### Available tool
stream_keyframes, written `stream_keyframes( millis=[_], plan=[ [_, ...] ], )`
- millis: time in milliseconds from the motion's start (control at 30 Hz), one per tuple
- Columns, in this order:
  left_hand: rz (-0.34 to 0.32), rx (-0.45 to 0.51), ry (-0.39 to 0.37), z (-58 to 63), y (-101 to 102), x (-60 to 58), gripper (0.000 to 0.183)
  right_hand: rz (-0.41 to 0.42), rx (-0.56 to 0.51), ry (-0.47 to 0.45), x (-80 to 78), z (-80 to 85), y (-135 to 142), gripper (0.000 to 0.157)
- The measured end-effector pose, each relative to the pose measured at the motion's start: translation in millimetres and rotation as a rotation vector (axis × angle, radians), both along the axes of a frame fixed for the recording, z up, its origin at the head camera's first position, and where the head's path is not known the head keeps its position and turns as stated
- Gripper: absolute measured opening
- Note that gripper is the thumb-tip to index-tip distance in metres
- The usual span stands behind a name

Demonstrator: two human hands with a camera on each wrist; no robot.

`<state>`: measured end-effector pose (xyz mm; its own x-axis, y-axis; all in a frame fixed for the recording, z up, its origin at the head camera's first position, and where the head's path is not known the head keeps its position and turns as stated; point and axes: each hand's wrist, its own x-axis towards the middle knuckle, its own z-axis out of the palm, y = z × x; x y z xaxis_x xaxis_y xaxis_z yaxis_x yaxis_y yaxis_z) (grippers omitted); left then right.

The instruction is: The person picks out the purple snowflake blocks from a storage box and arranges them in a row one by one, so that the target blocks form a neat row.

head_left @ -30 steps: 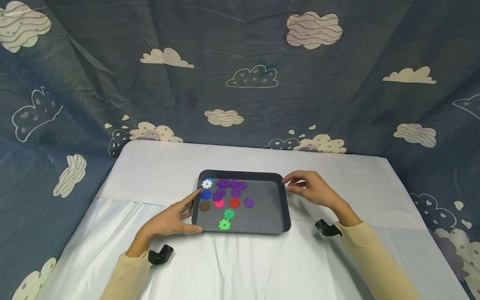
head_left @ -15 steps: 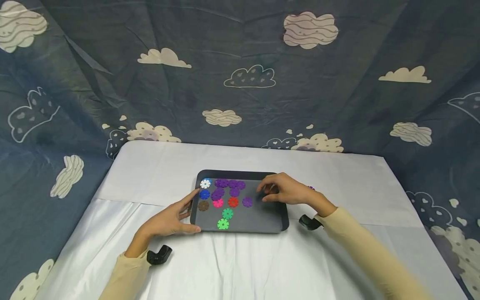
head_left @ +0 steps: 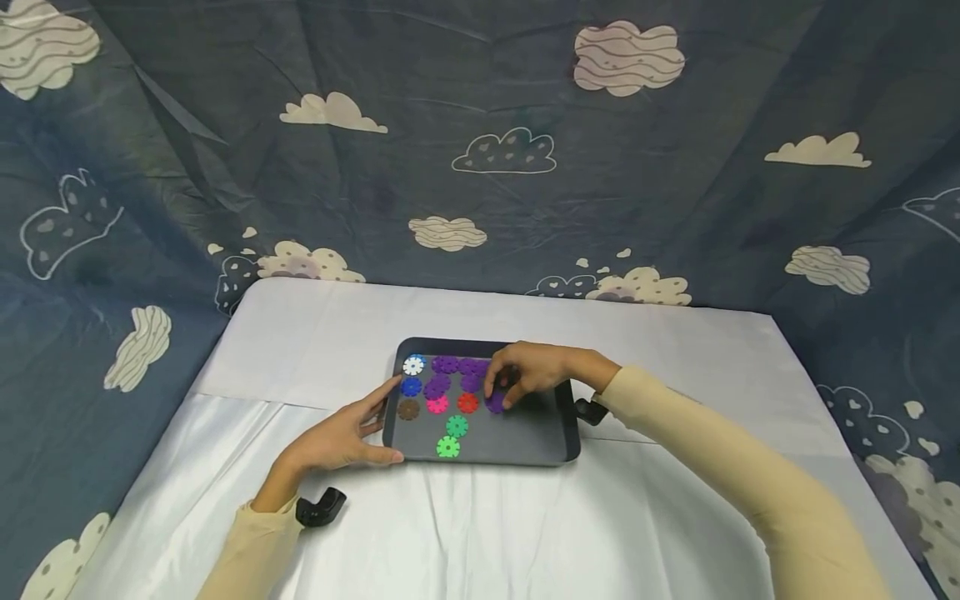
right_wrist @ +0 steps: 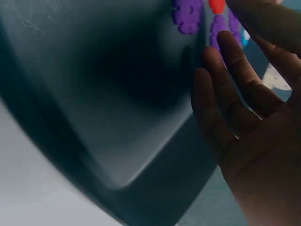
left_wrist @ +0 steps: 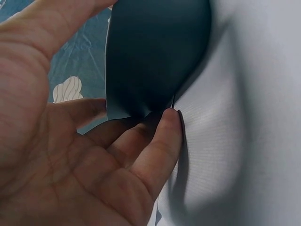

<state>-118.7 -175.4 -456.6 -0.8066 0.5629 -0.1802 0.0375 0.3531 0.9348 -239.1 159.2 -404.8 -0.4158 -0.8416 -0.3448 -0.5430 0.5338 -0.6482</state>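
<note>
A dark grey tray (head_left: 525, 437) with small notched plastic discs lies on the white cloth. My left hand (head_left: 341, 435) holds the tray's left side, thumb at the near corner and fingers along the edge. In the left wrist view, bent fingertips (left_wrist: 164, 129) press against the tray's wall (left_wrist: 160, 52). Over the tray's right half, my right hand (head_left: 532, 368) reaches down with thumb and index apart at a lone purple disc (head_left: 495, 402). The right wrist view shows three fingers (right_wrist: 230, 101) extended, with a purple disc (right_wrist: 189, 19) beyond their tips.
More purple discs (head_left: 444, 365) cluster at the back of the tray. White (head_left: 413, 365), blue (head_left: 411, 387), brown (head_left: 408, 409), pink (head_left: 438, 405), red (head_left: 468, 403) and green discs (head_left: 457, 426) lie around them. A dark cloud-print curtain (head_left: 510, 217) hangs behind the cloth.
My right hand has moved left from beside the tray's right rim to the lone purple disc. The left hand has stayed at the tray's left side.
</note>
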Motion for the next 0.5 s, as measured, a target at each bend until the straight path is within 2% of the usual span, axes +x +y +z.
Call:
stream_keyframes(
  millis=[167, 367, 500],
  plan=[
    [0.000, 0.003, 0.001, 1.6, 2.0, -0.2, 0.116, 0.013, 0.057, 0.029, -4.6, -8.4, -2.6, 0.025],
    [0.000, -0.005, 0.002, 1.6, 0.2, -0.1, 0.116, 0.054, 0.036, 0.052, -5.4, -13.2, -5.5, 0.024],
    [0.002, -0.006, 0.000, 1.3, 0.3, 0.6, 0.115, 0.051, 0.039, 0.041, -3.6, -16.5, -7.1, 0.023]
  ],
)
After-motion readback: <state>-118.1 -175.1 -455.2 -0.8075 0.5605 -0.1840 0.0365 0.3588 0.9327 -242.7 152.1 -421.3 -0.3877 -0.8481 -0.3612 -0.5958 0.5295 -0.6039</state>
